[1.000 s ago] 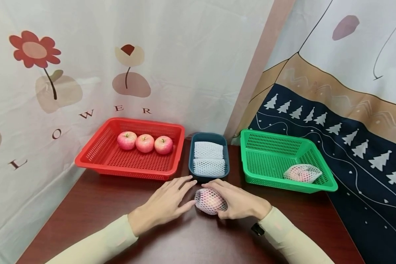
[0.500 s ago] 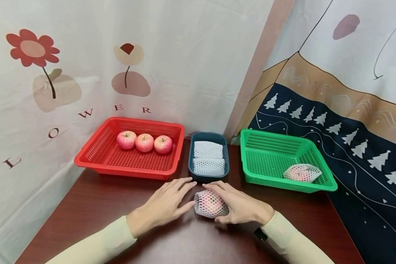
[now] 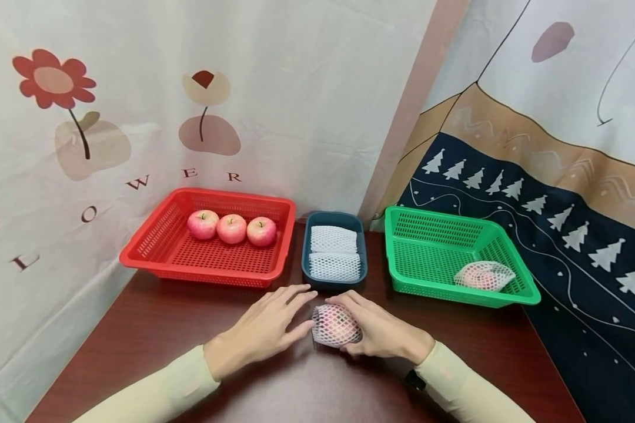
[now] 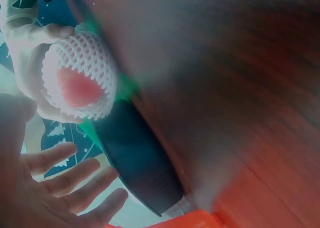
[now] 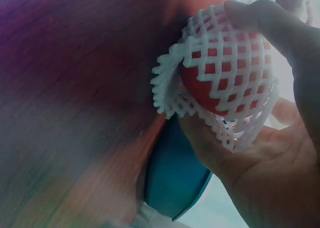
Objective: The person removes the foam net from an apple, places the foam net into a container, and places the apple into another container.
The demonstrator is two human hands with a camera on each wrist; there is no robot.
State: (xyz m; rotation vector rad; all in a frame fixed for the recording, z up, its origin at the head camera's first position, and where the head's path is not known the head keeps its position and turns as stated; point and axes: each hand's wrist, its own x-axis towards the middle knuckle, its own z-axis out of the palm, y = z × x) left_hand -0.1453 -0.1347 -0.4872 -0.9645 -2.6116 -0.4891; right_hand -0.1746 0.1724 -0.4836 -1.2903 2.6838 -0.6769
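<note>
On the table in front of me, my right hand grips an apple in a white foam net, thumb on the near side and fingers over the far side. The net's open end faces left, toward my left hand. That hand is held beside it with fingers spread and nothing in its grasp, its thumb tip right at the net's edge. In the left wrist view the bare red skin of the apple shows through the opening. The right wrist view shows the foam net stretched around the fruit, its loose rim flared.
Behind the hands stands a dark blue tub with two folded foam nets. At the left is a red basket with three bare apples. A green basket at the right holds one netted apple.
My right hand and the netted apple have shifted slightly toward me, then a little back to the left. The left hand has barely moved.
</note>
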